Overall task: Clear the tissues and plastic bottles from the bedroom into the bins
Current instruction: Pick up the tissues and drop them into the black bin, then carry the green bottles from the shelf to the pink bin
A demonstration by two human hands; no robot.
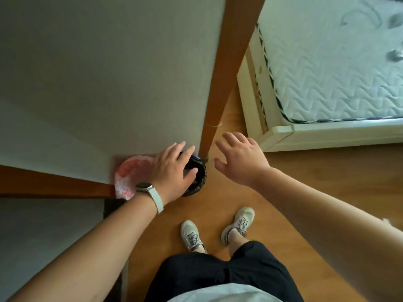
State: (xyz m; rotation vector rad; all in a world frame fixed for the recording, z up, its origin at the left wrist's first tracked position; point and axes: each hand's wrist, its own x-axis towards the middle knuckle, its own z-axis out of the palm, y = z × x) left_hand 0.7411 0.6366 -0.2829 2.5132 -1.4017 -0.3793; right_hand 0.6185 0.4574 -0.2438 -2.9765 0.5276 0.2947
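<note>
Two bins stand on the wooden floor at the foot of the wall corner: one lined with a pink-and-white bag (127, 173), one lined with a black bag (198, 179). My left hand (172, 171), with a watch on the wrist, hovers over both bins, fingers apart and holding nothing; it hides much of the black bin's mouth. My right hand (238, 159) is spread open above the floor to the right of the black bin, empty. On the mattress (327, 73) at the upper right lie small crumpled pale items (394, 54), blurred, possibly tissues.
A white wall fills the upper left, with a wooden door frame (226, 68) running down to the bins. The cream bed frame (281, 136) sits to the right of my hands. My feet in pale trainers (218, 229) stand on the floor behind the bins.
</note>
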